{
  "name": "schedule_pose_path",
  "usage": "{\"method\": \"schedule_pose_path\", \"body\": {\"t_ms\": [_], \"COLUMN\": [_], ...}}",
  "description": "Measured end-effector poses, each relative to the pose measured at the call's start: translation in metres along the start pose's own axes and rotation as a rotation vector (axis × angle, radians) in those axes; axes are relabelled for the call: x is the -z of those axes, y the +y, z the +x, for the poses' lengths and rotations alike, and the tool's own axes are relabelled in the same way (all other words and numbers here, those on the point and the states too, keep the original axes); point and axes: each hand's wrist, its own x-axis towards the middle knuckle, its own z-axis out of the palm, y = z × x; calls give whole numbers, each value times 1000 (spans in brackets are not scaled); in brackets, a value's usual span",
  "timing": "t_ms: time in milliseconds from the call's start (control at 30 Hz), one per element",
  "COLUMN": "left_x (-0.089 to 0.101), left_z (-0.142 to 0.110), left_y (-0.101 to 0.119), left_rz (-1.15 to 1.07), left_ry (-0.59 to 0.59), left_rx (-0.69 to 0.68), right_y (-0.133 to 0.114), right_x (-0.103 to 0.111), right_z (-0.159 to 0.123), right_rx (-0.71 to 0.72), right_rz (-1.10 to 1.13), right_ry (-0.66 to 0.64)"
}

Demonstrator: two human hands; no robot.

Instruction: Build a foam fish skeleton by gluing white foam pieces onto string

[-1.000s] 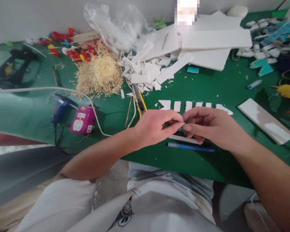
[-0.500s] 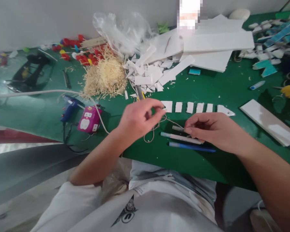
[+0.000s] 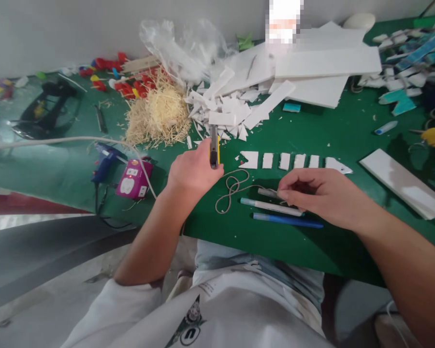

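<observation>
My left hand (image 3: 192, 169) is closed around a black and yellow utility knife (image 3: 214, 150), whose front end points at the white scraps. Further right, my right hand (image 3: 313, 195) pinches one end of a thin grey string (image 3: 232, 193); the rest lies in loose loops on the green table. Just beyond my hands is a row of white foam pieces, from a notched one (image 3: 251, 160) at the left to a pointed one (image 3: 336, 166) with a dark spot at the right. Below the right fingers lie a white marker (image 3: 268, 207) and a blue pen (image 3: 288, 220).
A purple power adapter (image 3: 134, 179) and blue glue gun (image 3: 106, 162) sit at the left. Behind are a heap of wood shavings (image 3: 163, 113), white scraps (image 3: 235, 108) and large foam sheets (image 3: 326, 63). A white foam strip (image 3: 404, 183) lies at the right.
My left hand has let go of the string, moved left and taken hold of the utility knife. The string's loops now rest on the table. My right hand has barely moved.
</observation>
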Motion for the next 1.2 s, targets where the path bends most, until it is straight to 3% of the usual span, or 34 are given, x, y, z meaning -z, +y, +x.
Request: {"method": "schedule_pose_path", "body": {"t_ms": [133,233,333,400,533,700,833,967,1200], "left_x": [-7,-16,-21,-22,-15,8,17,5,-17], "left_z": [-11,-22,-29,-29,-23,-11,0,5,2], "left_y": [-17,-37,-54,-59,-51,-20,6,23,23], "left_rz": [-100,-318,-704,-1045,-1436,-1464,-1325,-1384,-1413], "left_ry": [87,316,471,492,342,48,-1,-21,-94], "left_rx": [18,46,67,17,-277,-380,-413,-489,-491], "right_y": [1,1,0,-2,-5,-6,-5,-6,-4], "right_x": [1,2,2,2,2,4,5,7,10], "right_z": [0,0,-1,-2,-2,1,3,2,2], "right_rx": [1,7,35,50,36,38,32,20,30], "right_rz": [-29,-36,-9,21,95,125,114,131,112], "right_ry": [23,41,56,67,138,273,334,398,439]}}
